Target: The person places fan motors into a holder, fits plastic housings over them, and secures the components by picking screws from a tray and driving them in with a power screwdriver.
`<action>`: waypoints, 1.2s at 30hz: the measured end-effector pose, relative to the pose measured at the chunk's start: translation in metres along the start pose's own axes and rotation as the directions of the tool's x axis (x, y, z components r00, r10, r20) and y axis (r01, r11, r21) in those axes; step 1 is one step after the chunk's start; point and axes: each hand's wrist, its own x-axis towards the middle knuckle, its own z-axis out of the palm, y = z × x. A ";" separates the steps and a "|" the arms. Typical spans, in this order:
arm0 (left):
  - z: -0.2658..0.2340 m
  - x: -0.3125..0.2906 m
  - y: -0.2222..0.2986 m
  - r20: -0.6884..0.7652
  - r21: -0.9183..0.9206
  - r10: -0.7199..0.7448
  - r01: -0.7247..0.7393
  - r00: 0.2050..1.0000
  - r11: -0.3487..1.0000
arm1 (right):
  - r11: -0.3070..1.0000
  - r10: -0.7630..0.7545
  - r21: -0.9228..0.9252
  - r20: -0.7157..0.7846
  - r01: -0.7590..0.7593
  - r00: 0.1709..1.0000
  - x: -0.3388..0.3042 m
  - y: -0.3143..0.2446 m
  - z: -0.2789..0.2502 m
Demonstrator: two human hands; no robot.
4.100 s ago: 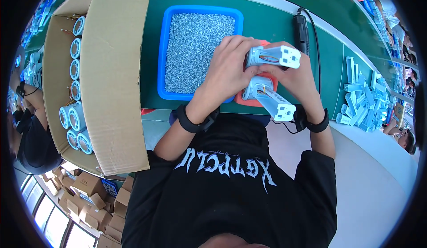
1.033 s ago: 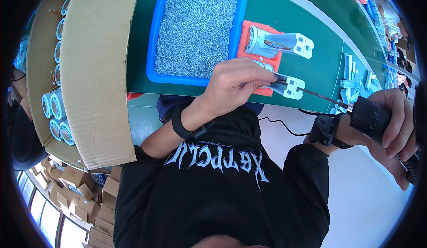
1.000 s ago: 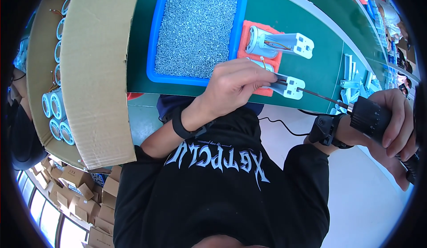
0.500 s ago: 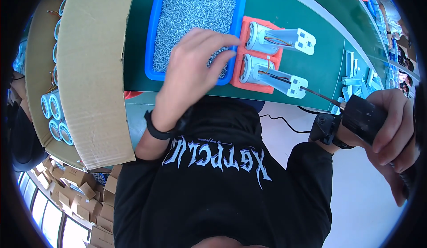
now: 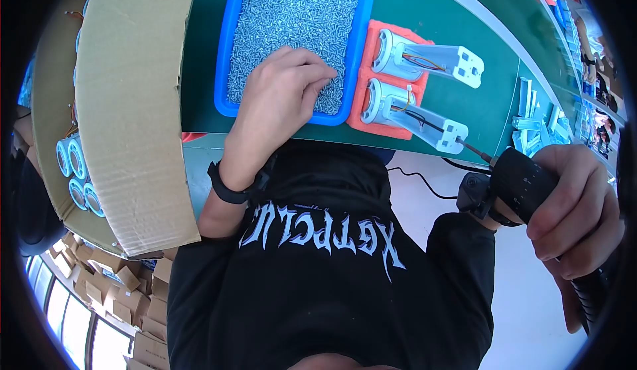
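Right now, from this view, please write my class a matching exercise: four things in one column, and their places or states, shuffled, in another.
Column one
1. Left hand
2. Right hand
3. Blue tray
4. Coral-red holder

Column two
A. Wrapped around a black screwdriver
B. Beneath two pale parts with coloured wires
C. Fingers bent, over the tray
D. Filled with small metal screws

Right pairs: 1-C, 2-A, 3-D, 4-B.
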 end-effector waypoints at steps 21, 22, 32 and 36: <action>0.025 0.005 0.030 -0.141 -0.407 0.040 -0.094 0.989 0.908 | 0.971 0.221 -0.065 -0.119 -0.230 0.968 -0.005 -0.015 0.011; 0.027 0.005 0.031 -0.162 -0.416 0.042 -0.107 0.986 0.903 | 0.972 0.216 -0.070 -0.118 -0.225 0.969 -0.006 -0.014 0.011; 0.039 0.008 0.039 -0.200 -0.414 0.113 -0.188 0.973 0.891 | 0.972 0.185 -0.126 -0.123 -0.200 0.975 -0.009 -0.018 0.014; 0.052 0.005 0.040 -0.256 -0.486 0.108 -0.224 0.961 0.845 | 0.979 0.158 -0.135 0.024 -0.154 0.987 -0.012 -0.025 -0.003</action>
